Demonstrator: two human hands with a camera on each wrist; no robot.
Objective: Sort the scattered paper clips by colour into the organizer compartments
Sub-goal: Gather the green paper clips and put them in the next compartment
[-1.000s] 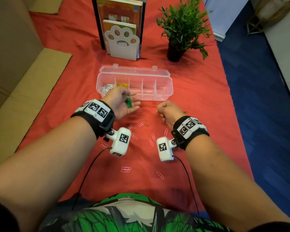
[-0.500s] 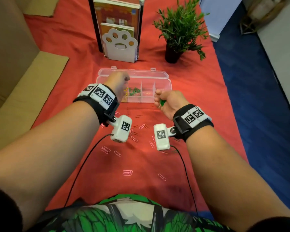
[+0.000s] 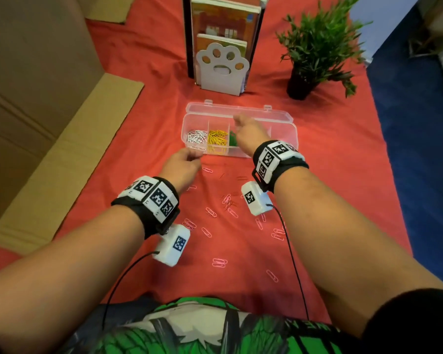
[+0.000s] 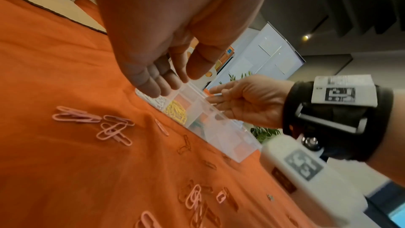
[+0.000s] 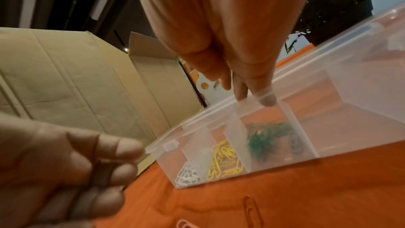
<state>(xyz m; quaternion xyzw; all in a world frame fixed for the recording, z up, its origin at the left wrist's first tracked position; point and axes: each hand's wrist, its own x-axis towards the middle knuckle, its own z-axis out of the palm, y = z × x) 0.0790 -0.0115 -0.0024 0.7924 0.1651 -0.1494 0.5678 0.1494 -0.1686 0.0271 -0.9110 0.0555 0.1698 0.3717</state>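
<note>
Organizer (image 3: 290,134) mid-table — bookend (image 3: 221,70) behind, plant (image 3: 317,47) behind-right, loose clips (image 3: 211,212) in front, 3 compartments filled.

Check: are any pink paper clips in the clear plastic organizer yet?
No: the clear plastic organizer holds only white, yellow and green clips; pink paper clips lie on the cloth.

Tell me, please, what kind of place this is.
Probably an office or study room set up for recording, though that is a guess. A table under a red cloth holds books behind a paw-shaped bookend, a potted plant and a clear organizer; blue carpet lies beside it.
</note>
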